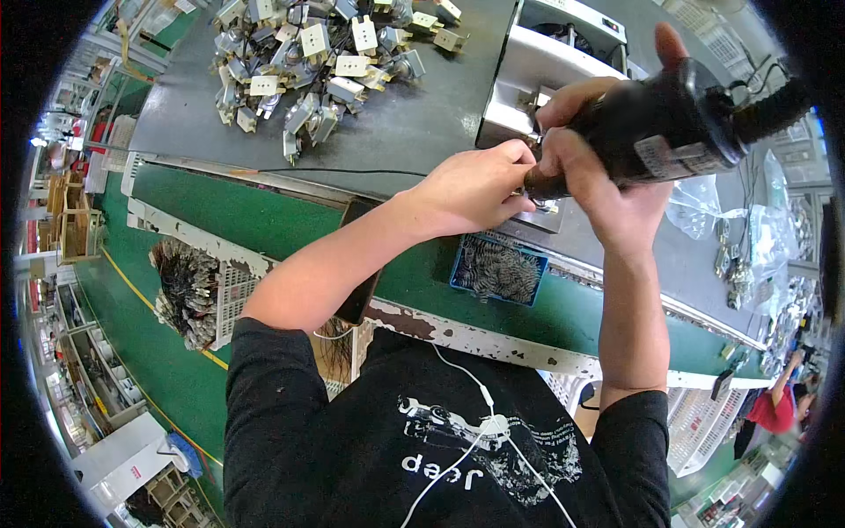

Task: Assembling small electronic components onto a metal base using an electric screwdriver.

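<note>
A black electric screwdriver [656,123], a thick cylinder with a ribbed cable sleeve at its rear, is gripped by my right hand [607,180], the thumb raised along its far side. Its narrow nose points left, down at the fingertips of my left hand [471,189]. Those fingers are pinched together beside the nose, over a small metal fixture [541,217] at the bench edge. What they hold is hidden behind the fingers and the tool. Just below my left hand sits a blue tray [456,280] full of small metal pieces that look like springs or screws.
A heap of small grey-and-white metal assemblies [317,66] covers the far left of the dark bench [422,114]. An open metal housing [541,66] stands behind my hands. Clear plastic bags [766,238] lie right. A white crate [236,299] with bundled wires stands at lower left.
</note>
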{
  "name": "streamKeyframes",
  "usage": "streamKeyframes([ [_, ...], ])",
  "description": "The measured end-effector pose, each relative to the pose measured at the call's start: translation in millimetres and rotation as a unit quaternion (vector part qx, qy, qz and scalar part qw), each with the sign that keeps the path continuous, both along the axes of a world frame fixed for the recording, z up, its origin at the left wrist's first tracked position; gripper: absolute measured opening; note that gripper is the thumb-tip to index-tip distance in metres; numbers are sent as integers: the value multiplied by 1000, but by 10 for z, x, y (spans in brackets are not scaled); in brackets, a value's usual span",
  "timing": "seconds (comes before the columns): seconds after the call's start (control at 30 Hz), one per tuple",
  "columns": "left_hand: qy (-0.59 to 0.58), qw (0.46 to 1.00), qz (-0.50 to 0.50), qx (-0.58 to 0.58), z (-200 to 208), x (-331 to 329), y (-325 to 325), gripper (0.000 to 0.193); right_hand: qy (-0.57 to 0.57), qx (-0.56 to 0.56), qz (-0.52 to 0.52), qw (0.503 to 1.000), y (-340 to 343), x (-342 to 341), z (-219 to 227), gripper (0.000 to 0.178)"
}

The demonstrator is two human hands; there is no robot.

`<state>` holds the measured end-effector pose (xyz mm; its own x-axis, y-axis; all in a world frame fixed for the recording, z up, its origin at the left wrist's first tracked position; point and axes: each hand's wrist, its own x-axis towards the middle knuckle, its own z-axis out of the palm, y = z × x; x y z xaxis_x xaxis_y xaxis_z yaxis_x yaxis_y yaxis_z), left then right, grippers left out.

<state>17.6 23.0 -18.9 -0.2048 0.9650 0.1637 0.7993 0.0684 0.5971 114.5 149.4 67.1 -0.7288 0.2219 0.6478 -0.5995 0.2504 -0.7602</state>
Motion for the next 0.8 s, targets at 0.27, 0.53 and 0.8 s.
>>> streamKeyframes([
  [0.27, -47, 997, 46, 45, 213, -146, -141, 33, 94, -99, -234, 963, 153, -24, 336, 73],
  [0.53, -56, 997, 37, 33, 110, -203, -327, 36, -233, 337, -225, 884, 205, 594, -445, 37],
  [0.8, -92, 995, 34, 16, 151, -163, -322, 35, -212, 385, -208, 874, 201, 594, -730, 21],
])
